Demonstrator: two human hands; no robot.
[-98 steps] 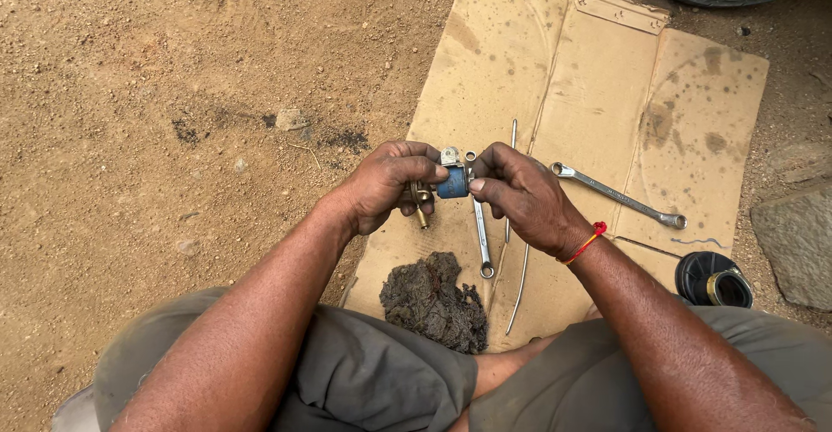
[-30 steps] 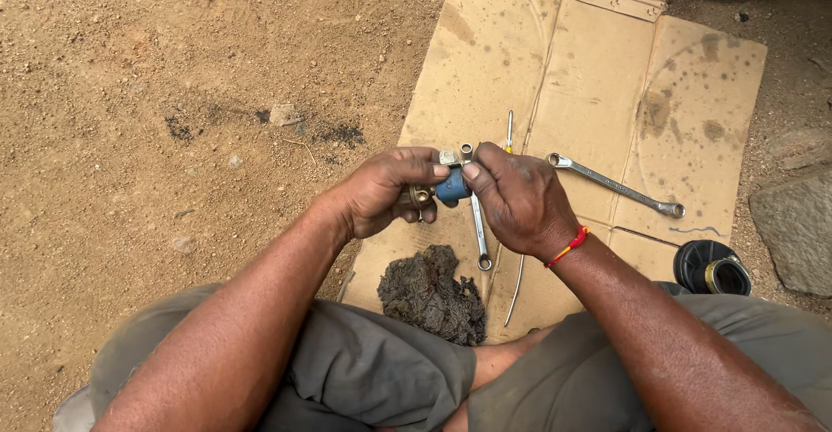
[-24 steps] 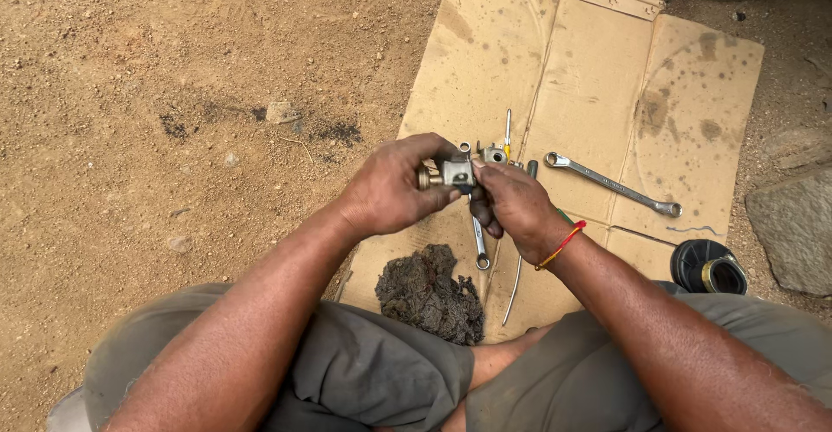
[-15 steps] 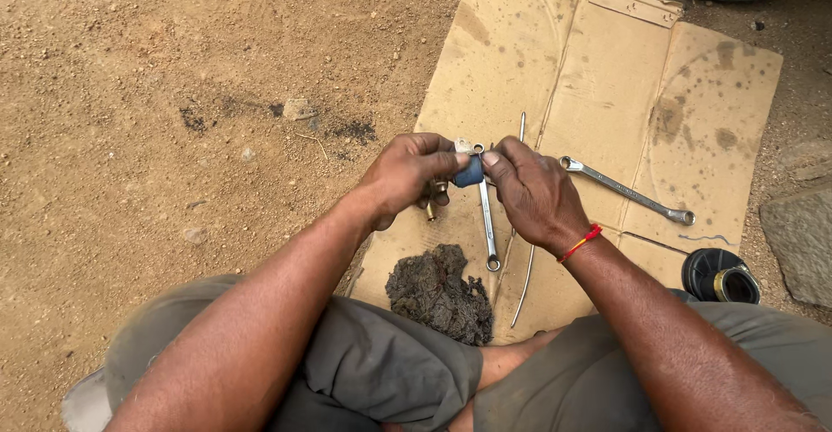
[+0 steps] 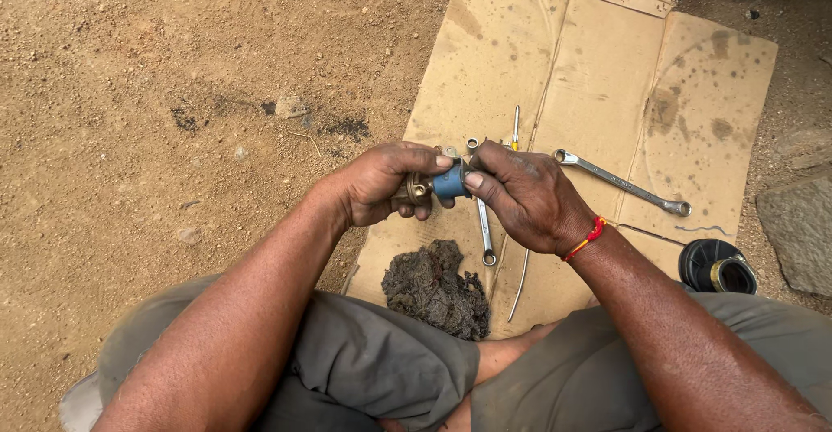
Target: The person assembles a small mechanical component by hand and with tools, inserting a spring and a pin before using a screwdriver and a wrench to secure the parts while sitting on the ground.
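Pinching a small brass fitting with a blue part [image 5: 440, 184] between them, the left hand [image 5: 381, 185] and right hand [image 5: 520, 194] hold it over the cardboard sheet's [image 5: 607, 77] near left corner, each grip pressed tight on one end, above two spanners [image 5: 620, 182] and an oily rag [image 5: 436, 288].

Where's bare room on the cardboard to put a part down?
Free: the cardboard sheet above the long spanner, and its right panel. Crowded: the strip under both hands, with the small spanner, thin rod and dirty rag.
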